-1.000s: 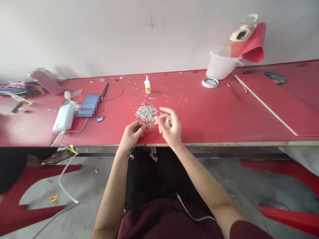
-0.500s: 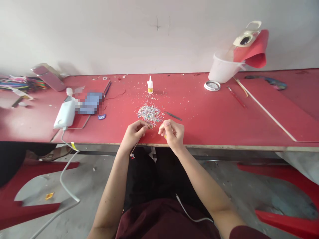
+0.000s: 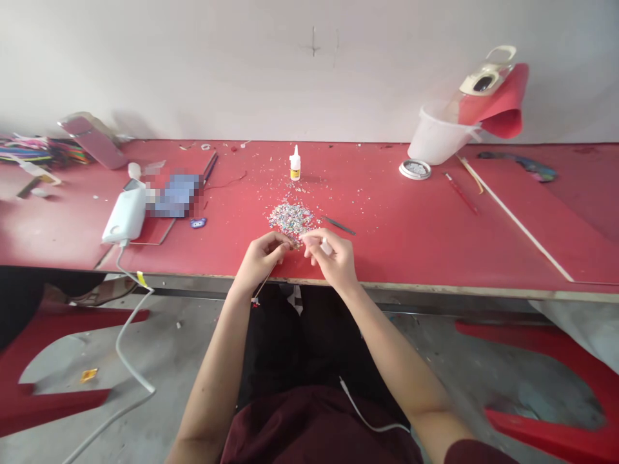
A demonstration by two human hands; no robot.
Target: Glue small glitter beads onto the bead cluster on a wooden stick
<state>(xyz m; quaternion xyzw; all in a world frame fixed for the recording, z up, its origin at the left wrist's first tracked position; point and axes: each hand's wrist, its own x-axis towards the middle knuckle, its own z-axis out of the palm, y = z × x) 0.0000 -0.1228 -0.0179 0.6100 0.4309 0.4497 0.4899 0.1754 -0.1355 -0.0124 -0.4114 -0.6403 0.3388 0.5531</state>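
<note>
My left hand (image 3: pixel 264 258) is closed in a pinch at the table's near edge. A thin tan stick or cord (image 3: pixel 264 283) runs down from its fingers, with a small red and white end hanging below. Something small and brownish shows at the fingertips. Just to the right, my right hand (image 3: pixel 333 254) is curled around a small glue bottle (image 3: pixel 326 245), mostly hidden by the fingers. Beyond both hands lies a pile of tiny multicoloured beads or chips (image 3: pixel 291 218). Tweezers (image 3: pixel 338 225) rest right of the pile.
Behind the pile stands another glue bottle (image 3: pixel 295 165). A white bucket (image 3: pixel 435 135), a round lid (image 3: pixel 414 169) and a red pen-like tool (image 3: pixel 461 193) are at right. On the left are a white power bank (image 3: pixel 124 216) with a cable and a pink case (image 3: pixel 94 140).
My right hand has turned and moved slightly left, closer to my left hand; a pale bottle part now shows between its fingers. My left hand keeps nearly the same place. The view has shifted slightly.
</note>
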